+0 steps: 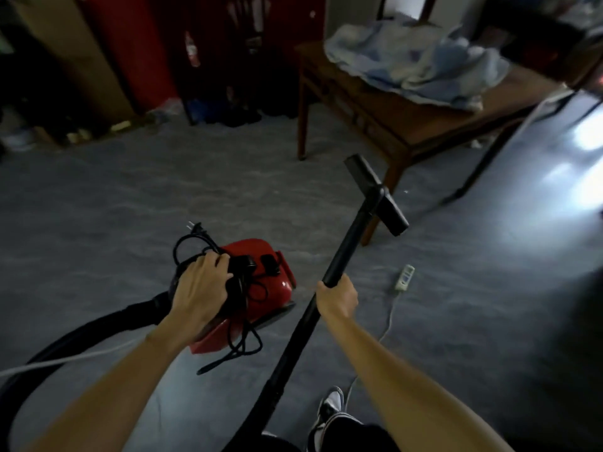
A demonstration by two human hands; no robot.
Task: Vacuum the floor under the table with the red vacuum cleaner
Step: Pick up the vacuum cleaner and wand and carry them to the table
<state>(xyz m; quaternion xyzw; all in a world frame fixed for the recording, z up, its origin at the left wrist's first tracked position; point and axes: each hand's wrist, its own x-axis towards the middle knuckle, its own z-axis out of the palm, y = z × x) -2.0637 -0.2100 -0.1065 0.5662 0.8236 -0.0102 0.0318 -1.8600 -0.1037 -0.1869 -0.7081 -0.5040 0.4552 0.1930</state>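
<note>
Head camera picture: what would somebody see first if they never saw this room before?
The bright red vacuum cleaner low in the middle, with the left hand gripping its handle and bundled black cord. Next, the long black wand, held by the right hand, its floor head lifted toward the wooden table at upper right. A pale blue cloth lies crumpled on that table.

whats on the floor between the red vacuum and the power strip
In the head view, only the black wand, gripped by the right hand, crosses between the red vacuum and the white power strip; otherwise bare floor.
</note>
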